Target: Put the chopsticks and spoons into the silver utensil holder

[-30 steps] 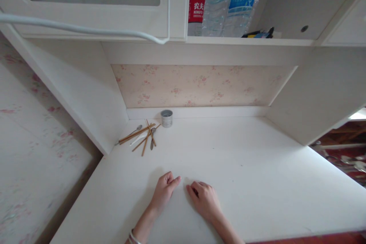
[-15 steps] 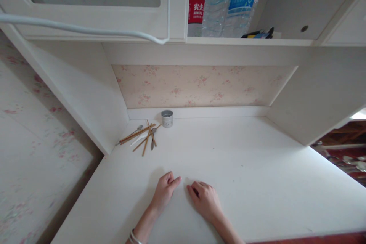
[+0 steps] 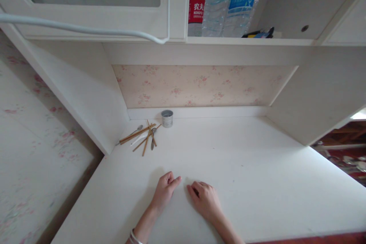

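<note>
My left hand rests on the white desk as a loose fist, its thumb pointing right, with nothing in it. A short gap to its right, my right hand lies on the desk with its fingers curled in; no object shows in it. Beyond my left hand, near the back left corner, several wooden chopsticks lie crossed in a loose pile. Metal spoons and a white spoon lie among them. Right beside the pile stands a grey perforated metal cup, upright and open at the top.
Overhead, a shelf holds plastic water bottles and some small dark items. A white cable hangs across the cabinet door at upper left. Side panels bound the desk left and right.
</note>
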Motion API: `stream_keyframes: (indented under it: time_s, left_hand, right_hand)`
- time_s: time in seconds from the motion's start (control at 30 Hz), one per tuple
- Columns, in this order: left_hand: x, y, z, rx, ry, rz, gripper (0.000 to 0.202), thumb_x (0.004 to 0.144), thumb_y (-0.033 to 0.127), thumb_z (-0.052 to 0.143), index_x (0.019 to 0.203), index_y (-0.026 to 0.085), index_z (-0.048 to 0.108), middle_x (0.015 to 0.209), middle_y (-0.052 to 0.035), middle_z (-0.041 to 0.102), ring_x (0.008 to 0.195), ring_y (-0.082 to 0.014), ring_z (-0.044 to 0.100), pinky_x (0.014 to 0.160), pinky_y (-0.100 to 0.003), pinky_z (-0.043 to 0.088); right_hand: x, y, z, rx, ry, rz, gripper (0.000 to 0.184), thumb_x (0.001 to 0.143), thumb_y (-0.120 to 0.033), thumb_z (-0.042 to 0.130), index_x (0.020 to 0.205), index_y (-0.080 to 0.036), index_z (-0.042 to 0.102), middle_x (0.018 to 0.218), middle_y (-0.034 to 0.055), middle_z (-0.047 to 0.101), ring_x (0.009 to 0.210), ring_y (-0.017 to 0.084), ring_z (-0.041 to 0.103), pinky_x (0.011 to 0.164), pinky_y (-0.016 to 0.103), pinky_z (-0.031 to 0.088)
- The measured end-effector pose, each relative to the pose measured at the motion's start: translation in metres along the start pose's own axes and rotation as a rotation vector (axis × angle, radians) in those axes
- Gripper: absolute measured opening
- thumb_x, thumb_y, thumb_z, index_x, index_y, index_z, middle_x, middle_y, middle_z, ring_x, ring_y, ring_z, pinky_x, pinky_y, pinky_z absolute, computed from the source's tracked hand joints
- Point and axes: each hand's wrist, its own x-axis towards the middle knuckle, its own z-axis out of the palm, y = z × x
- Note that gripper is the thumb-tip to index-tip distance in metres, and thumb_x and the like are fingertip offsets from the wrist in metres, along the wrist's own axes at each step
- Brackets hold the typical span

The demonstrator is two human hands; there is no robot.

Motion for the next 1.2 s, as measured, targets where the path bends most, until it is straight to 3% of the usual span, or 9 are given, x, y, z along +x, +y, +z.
stream_keyframes:
  time_s: [0.67, 1.2]
  left_hand:
    - [0.002, -0.007, -0.001, 0.036, -0.011, 0.028, 0.045, 0.08, 0.044, 0.059, 0.061, 0.022, 0.025, 0.05, 0.0103, 0.021, 0.045, -0.0067, 0.02, 0.046, -0.022, 0.018]
    - [0.003, -0.005, 0.003, 0.072, 0.05, 0.059, 0.042, 0.077, 0.04, 0.061, 0.06, 0.022, 0.028, 0.053, 0.009, 0.024, 0.051, -0.008, 0.023, 0.05, -0.023, 0.021]
  right_hand:
    - [0.0, 0.001, 0.003, -0.006, -0.004, -0.004, 0.033, 0.095, -0.033, 0.04, 0.068, -0.022, 0.056, 0.066, -0.0017, 0.063, 0.061, 0.012, 0.058, 0.057, 0.024, 0.027]
    - [0.001, 0.011, 0.015, 0.02, -0.012, -0.061, 0.036, 0.095, -0.038, 0.039, 0.067, -0.023, 0.056, 0.066, -0.0019, 0.065, 0.062, 0.013, 0.063, 0.058, 0.022, 0.034]
